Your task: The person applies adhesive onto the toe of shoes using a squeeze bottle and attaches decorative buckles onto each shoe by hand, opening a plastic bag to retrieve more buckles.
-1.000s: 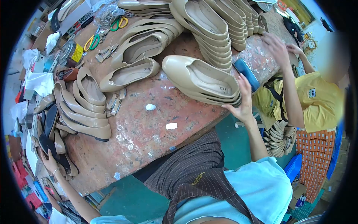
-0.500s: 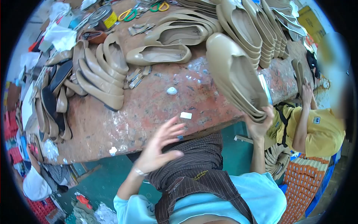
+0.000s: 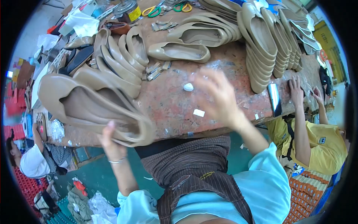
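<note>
My left hand grips nested beige flat shoes by the heel end, thumb on top. They are tilted over the table's left side, toes pointing left, and slightly blurred. Behind them stands a row of beige shoes, partly covered. My right hand is smeared by motion above the table, fingers apart and nothing in it. Close to it are a small white lump and a white paper slip. Farther back lies a single beige flat shoe.
Tall shoe stacks occupy the right of the worktable, with a phone nearby. Scissors and a tin lie at the back. A co-worker in yellow is at right, another in white at left.
The held shoes have gone from my right hand, over the right of the table, to my left hand at the left. My right hand now hovers without them near the middle.
</note>
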Available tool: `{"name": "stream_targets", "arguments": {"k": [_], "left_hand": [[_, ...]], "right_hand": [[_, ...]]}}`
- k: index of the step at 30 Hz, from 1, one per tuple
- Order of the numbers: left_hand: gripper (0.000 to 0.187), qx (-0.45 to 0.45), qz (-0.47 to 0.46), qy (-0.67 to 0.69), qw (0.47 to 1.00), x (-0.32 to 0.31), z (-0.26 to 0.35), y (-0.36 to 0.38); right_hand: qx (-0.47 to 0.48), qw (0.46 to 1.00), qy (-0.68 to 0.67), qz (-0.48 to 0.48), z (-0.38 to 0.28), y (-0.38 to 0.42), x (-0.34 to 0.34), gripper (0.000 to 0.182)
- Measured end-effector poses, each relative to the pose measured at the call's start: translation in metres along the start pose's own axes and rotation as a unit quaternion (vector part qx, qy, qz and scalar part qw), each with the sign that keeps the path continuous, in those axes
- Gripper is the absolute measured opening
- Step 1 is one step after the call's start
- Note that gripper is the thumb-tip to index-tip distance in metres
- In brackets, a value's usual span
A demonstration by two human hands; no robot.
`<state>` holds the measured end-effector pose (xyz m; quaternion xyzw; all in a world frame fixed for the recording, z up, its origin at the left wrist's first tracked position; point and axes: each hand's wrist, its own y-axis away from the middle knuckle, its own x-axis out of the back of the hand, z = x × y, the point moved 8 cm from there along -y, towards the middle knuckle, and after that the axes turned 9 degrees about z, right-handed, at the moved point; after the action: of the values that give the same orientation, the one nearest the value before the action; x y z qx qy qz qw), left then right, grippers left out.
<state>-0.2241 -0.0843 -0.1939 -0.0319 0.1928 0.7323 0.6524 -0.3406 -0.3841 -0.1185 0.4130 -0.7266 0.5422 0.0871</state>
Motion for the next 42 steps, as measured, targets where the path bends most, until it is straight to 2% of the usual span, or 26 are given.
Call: {"name": "stream_targets", "arguments": {"k": [2,3,5,6,8,9,10,12,13,15,17,19,20,21,22,24,25,27,29,31,34,36,38,40,41,42], "left_hand": [[0.056,-0.125,0.052,-0.142,0.981,0.034,0.04,-0.024],[0.056,-0.127,0.056,-0.145,0.98,0.052,0.047,-0.04],[0.075,-0.205,0.071,-0.356,0.909,0.083,0.055,-0.074],[0.075,-0.207,0.073,-0.356,0.908,0.098,0.051,-0.088],[0.087,-0.214,0.1,-0.682,0.693,0.116,0.024,-0.113],[0.097,-0.193,0.165,-0.672,0.696,0.128,0.016,-0.122],[0.097,-0.196,0.16,-0.668,0.7,0.125,0.013,-0.125],[0.097,-0.227,0.217,-0.718,0.622,0.126,0.017,-0.12],[0.09,-0.283,0.232,-0.734,0.572,0.089,0.029,-0.095],[0.082,-0.425,0.086,-0.636,0.639,0.02,0.041,-0.059],[0.079,-0.302,-0.106,-0.365,0.874,-0.03,0.016,-0.043],[0.098,-0.081,-0.234,-0.137,0.959,-0.086,0.003,-0.009],[0.107,-0.036,-0.271,-0.105,0.956,-0.106,-0.005,0.005],[0.104,-0.019,-0.262,-0.073,0.962,-0.113,-0.006,0.014],[0.091,-0.096,-0.196,-0.066,0.974,-0.107,-0.003,0.015],[0.078,0.041,-0.079,-0.072,0.993,-0.081,-0.016,0.021],[0.078,0.047,-0.071,-0.078,0.993,-0.066,-0.018,0.024],[0.069,0.168,-0.15,-0.13,0.966,-0.036,-0.052,0.035],[0.068,0.196,-0.143,-0.147,0.959,-0.013,-0.09,0.061],[0.066,0.205,-0.168,-0.177,0.948,0.009,-0.133,0.092],[0.071,0.135,-0.214,-0.265,0.931,0.004,-0.147,0.115],[0.073,0.187,-0.204,-0.335,0.901,0.003,-0.136,0.112],[0.073,-0.107,-0.165,-0.542,0.817,-0.008,-0.098,0.102],[0.069,-0.244,-0.146,-0.559,0.779,-0.024,-0.065,0.106],[0.061,-0.211,-0.172,-0.495,0.825,-0.027,-0.06,0.109],[0.061,-0.21,-0.17,-0.496,0.825,-0.03,-0.061,0.111]], "right_hand": [[-0.058,0.99,0.121,-0.032,0.06,-0.007,-0.028,0.048],[-0.046,0.987,0.149,-0.029,0.087,-0.005,-0.044,0.041],[-0.03,0.984,0.172,-0.023,0.127,0.003,-0.07,0.035],[-0.022,0.975,0.207,-0.076,0.143,0.008,-0.086,0.028],[-0.015,0.96,0.246,-0.13,0.153,0.008,-0.095,0.022],[-0.017,0.972,0.216,-0.091,0.148,0.001,-0.087,0.019],[-0.019,0.981,0.187,-0.051,0.141,-0.008,-0.076,0.017],[-0.012,0.985,0.172,-0.021,0.118,-0.018,-0.057,0.013],[-0.025,0.99,0.137,0.014,0.106,-0.023,-0.045,0.011],[-0.033,0.995,0.088,0.038,0.076,-0.036,-0.036,0.01],[-0.001,0.994,0.021,0.111,0.034,-0.048,-0.026,0.01],[0.05,0.993,0.011,0.107,-0.017,-0.051,-0.033,0.01],[0.062,0.995,-0.006,0.079,-0.039,-0.045,-0.042,0.018],[0.064,0.996,-0.042,0.043,-0.06,-0.038,-0.051,0.017],[0.093,0.99,-0.103,-0.011,-0.078,-0.025,-0.061,0.016],[0.138,0.972,-0.19,-0.022,-0.099,-0.016,-0.051,0.019],[0.135,0.974,-0.18,-0.007,-0.089,-0.008,-0.038,0.023],[0.01,0.996,-0.086,0.035,-0.041,0.011,-0.019,0.019],[-0.248,0.962,-0.014,0.113,0.024,0.05,-0.015,0.032],[-0.336,0.937,-0.021,0.088,0.063,0.091,-0.034,0.038],[-0.397,0.913,-0.087,0.025,0.079,0.123,-0.069,0.048],[-0.38,0.923,-0.06,-0.001,0.08,0.12,-0.079,0.05],[-0.35,0.936,-0.037,-0.021,0.08,0.115,-0.09,0.051],[-0.309,0.951,0.008,-0.01,0.081,0.108,-0.093,0.052],[-0.294,0.956,0.018,0.007,0.082,0.106,-0.095,0.046],[-0.293,0.956,0.017,0.005,0.083,0.106,-0.098,0.046]]}}
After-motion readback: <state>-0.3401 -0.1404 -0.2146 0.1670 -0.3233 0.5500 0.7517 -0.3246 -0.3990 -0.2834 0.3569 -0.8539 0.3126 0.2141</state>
